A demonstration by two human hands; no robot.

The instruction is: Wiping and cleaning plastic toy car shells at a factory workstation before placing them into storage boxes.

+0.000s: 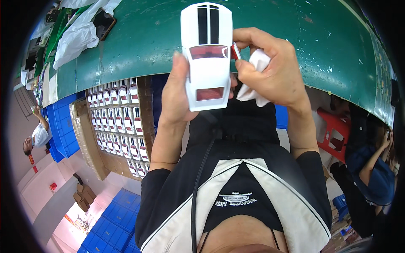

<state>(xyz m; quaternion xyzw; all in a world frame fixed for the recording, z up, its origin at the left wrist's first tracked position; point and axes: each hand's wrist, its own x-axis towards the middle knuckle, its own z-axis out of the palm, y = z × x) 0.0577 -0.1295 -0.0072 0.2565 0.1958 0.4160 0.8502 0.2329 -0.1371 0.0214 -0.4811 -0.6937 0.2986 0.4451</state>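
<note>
A white toy car point(207, 74) with two black stripes and reddish windows is held up over the edge of the green table. My left hand point(174, 97) grips it from the left side, thumb along its body and fingers passing underneath. On the car's right side a small door point(236, 51) with a red inner face stands swung out. My right hand point(280, 69) has thumb and forefinger at this door. A crumpled white cloth point(259, 61) is tucked in the same right hand, partly hidden by the fingers.
The green table point(139, 46) spans the far side, with a white plastic bag point(78, 42) at its left. Below stands a cardboard box point(90, 147) filled with rows of similar cars. Blue crates point(112, 223) are stacked at left; a red stool point(333, 130) and a seated person point(373, 173) are right.
</note>
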